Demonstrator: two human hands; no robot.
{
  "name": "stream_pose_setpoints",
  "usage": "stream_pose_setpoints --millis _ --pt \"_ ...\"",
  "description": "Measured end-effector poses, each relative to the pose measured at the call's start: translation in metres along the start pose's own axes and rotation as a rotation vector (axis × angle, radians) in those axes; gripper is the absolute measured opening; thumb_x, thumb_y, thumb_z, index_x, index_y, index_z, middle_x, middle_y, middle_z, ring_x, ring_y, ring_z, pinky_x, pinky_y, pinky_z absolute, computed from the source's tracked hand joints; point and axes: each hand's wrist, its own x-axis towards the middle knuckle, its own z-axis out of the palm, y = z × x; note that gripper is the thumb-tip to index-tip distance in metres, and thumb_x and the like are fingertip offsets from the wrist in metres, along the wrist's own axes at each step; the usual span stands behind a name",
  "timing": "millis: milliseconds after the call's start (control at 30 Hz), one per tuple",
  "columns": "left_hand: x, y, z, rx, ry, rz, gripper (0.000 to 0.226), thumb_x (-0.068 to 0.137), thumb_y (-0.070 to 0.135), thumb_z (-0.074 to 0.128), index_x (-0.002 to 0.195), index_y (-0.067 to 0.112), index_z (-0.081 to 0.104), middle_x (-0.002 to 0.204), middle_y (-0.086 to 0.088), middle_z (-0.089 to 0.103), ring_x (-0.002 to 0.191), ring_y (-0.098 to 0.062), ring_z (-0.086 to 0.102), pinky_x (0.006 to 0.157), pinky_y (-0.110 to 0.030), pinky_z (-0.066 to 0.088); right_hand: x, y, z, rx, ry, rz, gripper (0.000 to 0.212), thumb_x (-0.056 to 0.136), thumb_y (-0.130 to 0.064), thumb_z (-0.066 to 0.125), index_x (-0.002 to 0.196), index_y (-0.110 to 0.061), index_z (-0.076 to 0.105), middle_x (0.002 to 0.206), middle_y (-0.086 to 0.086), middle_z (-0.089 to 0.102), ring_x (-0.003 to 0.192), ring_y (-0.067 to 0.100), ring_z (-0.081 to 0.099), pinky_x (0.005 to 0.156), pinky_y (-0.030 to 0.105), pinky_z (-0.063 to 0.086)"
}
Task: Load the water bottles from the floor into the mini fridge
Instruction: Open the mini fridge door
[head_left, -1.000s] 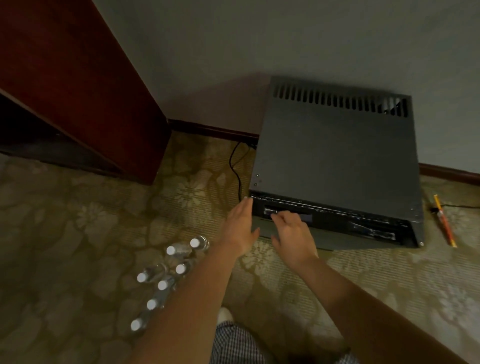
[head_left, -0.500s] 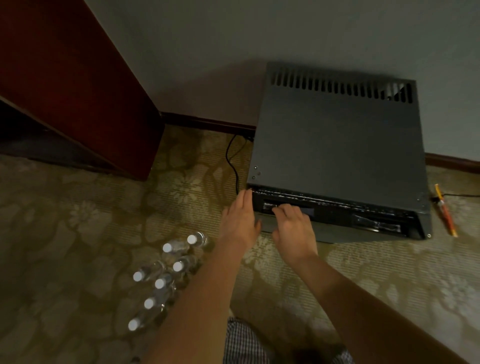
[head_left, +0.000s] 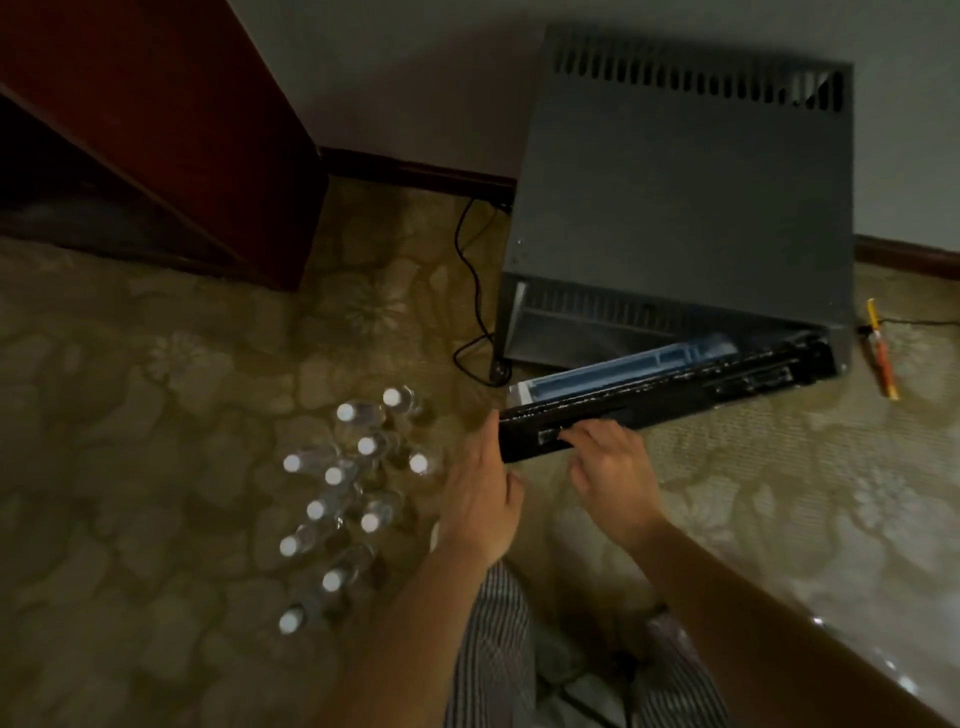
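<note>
A dark grey mini fridge (head_left: 680, 197) stands on the carpet against the wall. Its black door (head_left: 670, 395) is swung partly out, hinged at the right, showing a pale blue inner shelf (head_left: 623, 364). My right hand (head_left: 608, 467) grips the door's top edge near its free left end, fingers curled over it. My left hand (head_left: 483, 499) holds that end's corner with straight fingers behind it. Several clear water bottles (head_left: 343, 493) with white caps stand clustered on the floor, left of my left hand.
A dark red wooden cabinet (head_left: 171, 119) fills the upper left. A black power cord (head_left: 467, 291) trails on the patterned carpet left of the fridge. An orange and yellow pen-like object (head_left: 880, 348) lies right of the fridge. My striped trousers (head_left: 498, 649) show below.
The fridge door was closed before; both hands have pulled its left end out toward me, so it now stands partly open. The view has shifted, showing more bottles.
</note>
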Motion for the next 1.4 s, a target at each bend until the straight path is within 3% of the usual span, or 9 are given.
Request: stream_pose_setpoints --millis 167,267,400,567,800,1000,1067,1233,1400 --pt "-0.05 0.003 0.029 -0.06 0.011 -0.142 0.051 0.095 0.023 0.045 0.143 0.021 0.027 0.127 0.001 0.056 0.112 -0.012 0.057 0.094 -0.027 0.049 -0.062 0.015 -0.009 0.092 -0.08 0.043 0.032 0.068 -0.003 0.073 0.099 -0.013 0.07 0.095 0.003 0.071 0.095 0.022 0.067 0.091 0.041 0.05" --pt "-0.064 0.015 0.048 0.147 -0.044 -0.162 0.038 0.096 0.029 0.04 0.133 0.018 0.043 0.127 -0.004 0.052 0.113 -0.018 0.054 0.094 -0.034 0.048 -0.097 0.031 -0.016 0.141 -0.102 0.135 0.022 0.079 -0.006 0.065 0.099 -0.013 0.069 0.091 0.001 0.071 0.089 0.019 0.067 0.092 0.038 0.047" --pt "-0.063 0.047 0.076 0.193 -0.223 -0.028 0.033 0.097 0.028 0.039 0.125 0.017 0.052 0.126 -0.004 0.054 0.112 -0.018 0.054 0.094 -0.032 0.045 -0.131 0.058 -0.021 0.326 -0.069 0.452 0.014 0.088 -0.008 0.054 0.098 -0.011 0.064 0.087 0.004 0.066 0.081 0.02 0.062 0.086 0.041 0.05" --pt "-0.056 0.097 0.108 0.182 -0.321 -0.038 0.03 0.099 0.025 0.036 0.118 0.013 0.056 0.116 -0.008 0.063 0.105 -0.023 0.06 0.089 -0.034 0.047 -0.151 0.09 -0.026 0.484 -0.101 0.809 0.038 0.094 -0.021 0.05 0.13 -0.009 0.049 0.121 0.011 0.061 0.112 0.028 0.057 0.096 0.041 0.047" --pt "-0.074 0.132 0.153 0.163 -0.35 -0.155 0.027 0.098 0.023 0.036 0.11 0.013 0.057 0.108 -0.012 0.065 0.097 -0.027 0.062 0.085 -0.037 0.051 -0.171 0.129 -0.041 0.578 -0.163 0.904 0.041 0.096 -0.026 0.046 0.134 -0.011 0.047 0.131 0.01 0.055 0.118 0.028 0.053 0.1 0.042 0.044" --pt "-0.096 0.158 0.192 0.085 -0.422 -0.156 0.028 0.099 0.017 0.034 0.109 0.008 0.06 0.106 -0.014 0.065 0.086 -0.02 0.058 0.069 -0.028 0.044 -0.189 0.154 -0.051 0.664 -0.216 0.949 0.032 0.095 -0.027 0.046 0.122 -0.013 0.054 0.119 0.009 0.06 0.105 0.028 0.06 0.089 0.043 0.051" --pt "-0.103 0.176 0.212 0.022 -0.466 -0.152 0.03 0.1 0.016 0.033 0.111 0.008 0.06 0.106 -0.009 0.063 0.087 -0.014 0.055 0.064 -0.016 0.041 -0.198 0.173 -0.059 0.65 -0.188 0.989 0.03 0.094 -0.025 0.046 0.119 -0.011 0.054 0.114 0.011 0.061 0.102 0.031 0.06 0.087 0.044 0.051" --pt "-0.105 0.209 0.259 -0.073 -0.592 -0.136 0.031 0.099 0.017 0.036 0.116 0.01 0.06 0.117 -0.008 0.062 0.108 -0.021 0.058 0.086 -0.027 0.047 -0.204 0.223 -0.073 0.49 -0.129 1.01 0.033 0.094 -0.026 0.047 0.122 -0.009 0.053 0.122 0.013 0.052 0.114 0.033 0.051 0.095 0.046 0.046" --pt "-0.088 0.234 0.289 0.001 -0.697 -0.024 0.037 0.098 0.02 0.036 0.133 0.026 0.048 0.128 -0.006 0.057 0.103 -0.018 0.058 0.079 -0.025 0.047 -0.198 0.269 -0.088 0.306 -0.101 0.996 0.041 0.096 -0.029 0.044 0.131 -0.008 0.045 0.133 0.013 0.043 0.126 0.031 0.039 0.104 0.044 0.036"
